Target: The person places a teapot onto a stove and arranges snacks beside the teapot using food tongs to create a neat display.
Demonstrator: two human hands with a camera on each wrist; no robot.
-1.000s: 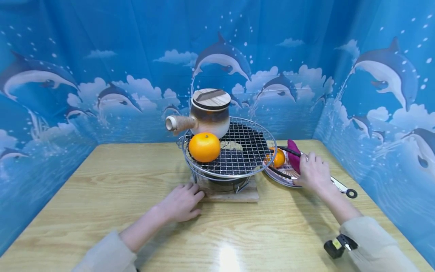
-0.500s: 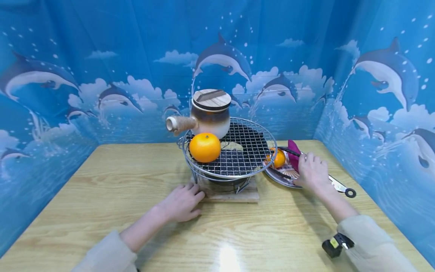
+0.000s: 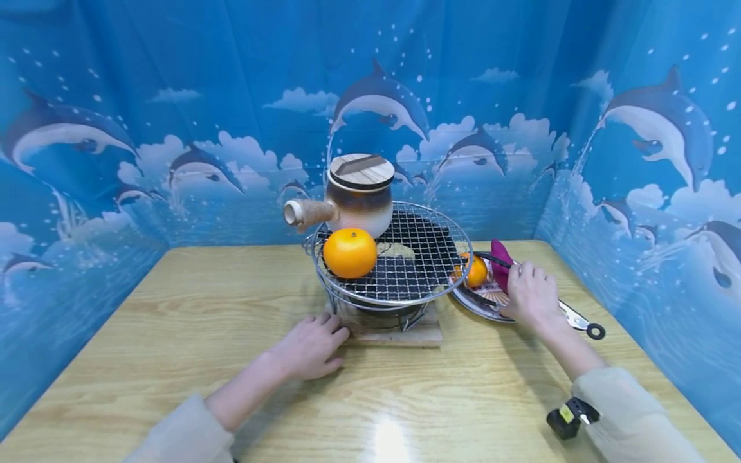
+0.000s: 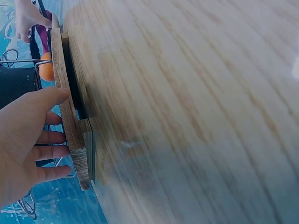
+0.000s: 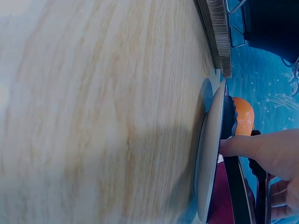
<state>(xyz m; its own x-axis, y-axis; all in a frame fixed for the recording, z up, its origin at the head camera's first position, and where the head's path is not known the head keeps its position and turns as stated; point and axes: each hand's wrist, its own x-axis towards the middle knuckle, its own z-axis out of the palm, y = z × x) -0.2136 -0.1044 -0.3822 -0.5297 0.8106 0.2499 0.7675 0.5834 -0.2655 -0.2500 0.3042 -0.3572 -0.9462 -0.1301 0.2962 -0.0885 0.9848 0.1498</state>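
At the right, my right hand [image 3: 532, 297] grips a pair of tongs [image 3: 573, 316] with black tips and a ring at the handle end. The tips lie on either side of an orange [image 3: 477, 271] on a patterned plate [image 3: 483, 313]; I cannot tell whether they touch it. Beside the orange lies a magenta thing with a pointed end [image 3: 499, 252], partly hidden by the tongs and hand. My left hand [image 3: 312, 347] rests at the front left corner of a wooden board [image 4: 65, 88], thumb and fingers touching its edge, not curled round it.
On the board stands a round grill with a wire rack [image 3: 417, 257]. A larger orange fruit [image 3: 350, 253] and a lidded pot [image 3: 359, 199] with a side handle sit on the rack. A blue dolphin curtain [image 3: 231, 116] closes off the table's back and sides.
My right hand and the tongs have shifted slightly left, towards the orange on the plate. The left hand stays at the board's corner.
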